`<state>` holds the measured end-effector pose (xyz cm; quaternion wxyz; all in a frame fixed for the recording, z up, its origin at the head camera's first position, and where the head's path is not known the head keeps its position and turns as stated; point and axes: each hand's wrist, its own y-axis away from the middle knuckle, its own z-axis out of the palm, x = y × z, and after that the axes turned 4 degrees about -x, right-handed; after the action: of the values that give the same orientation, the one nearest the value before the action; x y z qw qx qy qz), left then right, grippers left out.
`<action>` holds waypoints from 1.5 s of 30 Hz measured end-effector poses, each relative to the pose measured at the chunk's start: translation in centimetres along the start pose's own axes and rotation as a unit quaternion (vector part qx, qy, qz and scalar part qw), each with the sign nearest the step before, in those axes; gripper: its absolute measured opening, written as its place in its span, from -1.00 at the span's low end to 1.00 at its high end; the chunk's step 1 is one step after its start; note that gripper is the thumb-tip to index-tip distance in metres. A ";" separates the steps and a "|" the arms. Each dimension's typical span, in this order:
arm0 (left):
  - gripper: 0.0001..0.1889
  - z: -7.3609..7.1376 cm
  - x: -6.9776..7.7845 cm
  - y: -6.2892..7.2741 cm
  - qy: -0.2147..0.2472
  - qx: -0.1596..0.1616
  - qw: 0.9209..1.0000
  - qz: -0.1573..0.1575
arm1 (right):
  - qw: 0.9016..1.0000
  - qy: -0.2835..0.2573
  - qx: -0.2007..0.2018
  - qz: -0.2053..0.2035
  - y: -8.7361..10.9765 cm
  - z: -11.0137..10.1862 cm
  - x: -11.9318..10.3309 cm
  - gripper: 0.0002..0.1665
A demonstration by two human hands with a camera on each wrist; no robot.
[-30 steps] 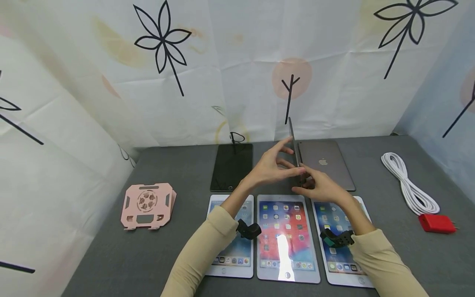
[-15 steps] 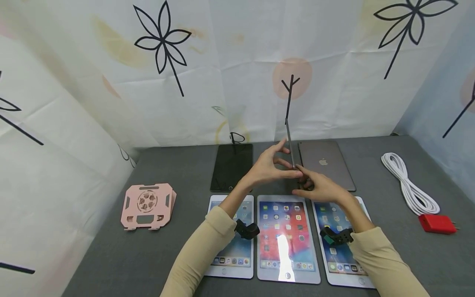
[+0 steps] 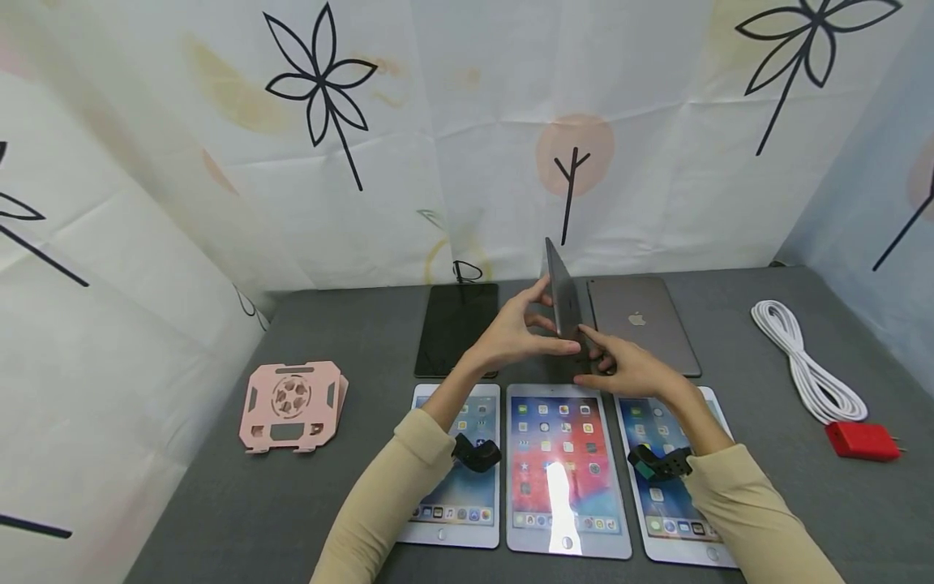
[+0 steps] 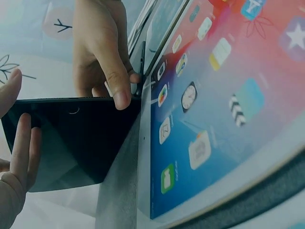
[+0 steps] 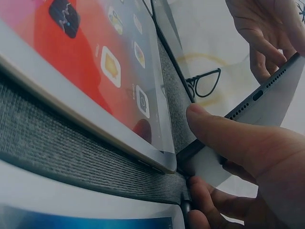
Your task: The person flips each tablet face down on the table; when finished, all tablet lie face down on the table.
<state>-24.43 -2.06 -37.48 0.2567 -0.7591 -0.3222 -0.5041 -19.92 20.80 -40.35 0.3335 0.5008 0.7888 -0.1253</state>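
A dark grey tablet (image 3: pixel 563 296) stands on edge above the cloth, leaning left, its grey back turned to the right. My left hand (image 3: pixel 511 334) pinches its upper near edge; in the left wrist view the fingers (image 4: pixel 21 148) lie on the black screen and the thumb is across the edge. Low down on the same edge, my right hand (image 3: pixel 633 365) pinches the tablet, thumb on the screen side. The right wrist view shows the edge's charging port (image 5: pixel 257 95) between the two hands. Behind the tablet, the right hand's fingertips are partly hidden.
Black tablet (image 3: pixel 456 328) lies to the left, grey tablet (image 3: pixel 635 320) face down to the right. Nearer are three white tablets with lit screens, the middle one (image 3: pixel 565 462) between the arms. Pink stand (image 3: pixel 292 405) is left; white cable (image 3: pixel 806 361) and red charger (image 3: pixel 863 440) are right.
The tablet has gone from nearly edge-on to leaning left, so more of its grey back shows. My left hand has moved slightly left with it; the right hand has barely moved.
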 end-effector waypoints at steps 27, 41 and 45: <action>0.21 -2.0 -3.0 2.7 0.123 0.009 0.986 -0.117 | 0.999 0.021 0.032 0.036 -0.4 0.4 -0.3 0.17; 0.06 -2.7 -5.1 3.7 0.206 0.021 0.965 -0.161 | 0.996 -0.062 0.027 0.054 -0.2 0.6 0.1 0.08; 0.01 -2.6 -5.3 3.6 0.267 0.037 0.949 -0.162 | 0.996 -0.060 0.025 0.065 -0.1 0.7 -0.2 0.17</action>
<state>-24.80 -7.53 -41.70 0.2762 -0.5245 -0.3792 -0.7106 -19.71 20.25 -40.79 0.3749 0.5508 0.7300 -0.1523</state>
